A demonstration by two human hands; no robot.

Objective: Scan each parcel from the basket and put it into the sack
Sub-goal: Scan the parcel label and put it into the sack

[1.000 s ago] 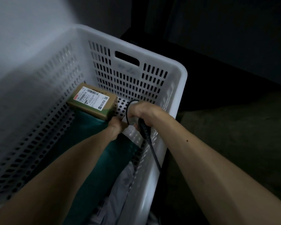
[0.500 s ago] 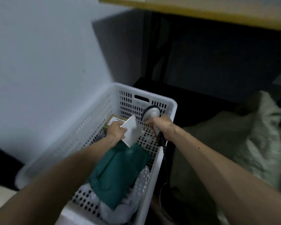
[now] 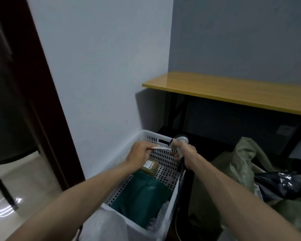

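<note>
Thumb and curled fingers of the left hand are pinching one edge of a thin, flat white parcel, holding it almost edge-on to the camera above the far end of the basket. Fingers of the right hand are wrapping tightly round the handle of a pale scanner, and its head is facing the free end of the white parcel at very close range; whether the two are touching is not clear. A dark cable is hanging from the handle, down along the right wall of the basket.

Inside the white perforated basket, a small cardboard box with a printed label is lying near the far wall, directly beneath the held parcel. Just nearer to the person, a green mailer is taking up the middle of the floor. At the near end, a bubble-wrapped parcel is bulging up against the rim.

Right of the basket, an olive woven sack is standing open, with a dark plastic bag showing inside its mouth. A yellow-topped table is standing behind both containers, against the wall.
</note>
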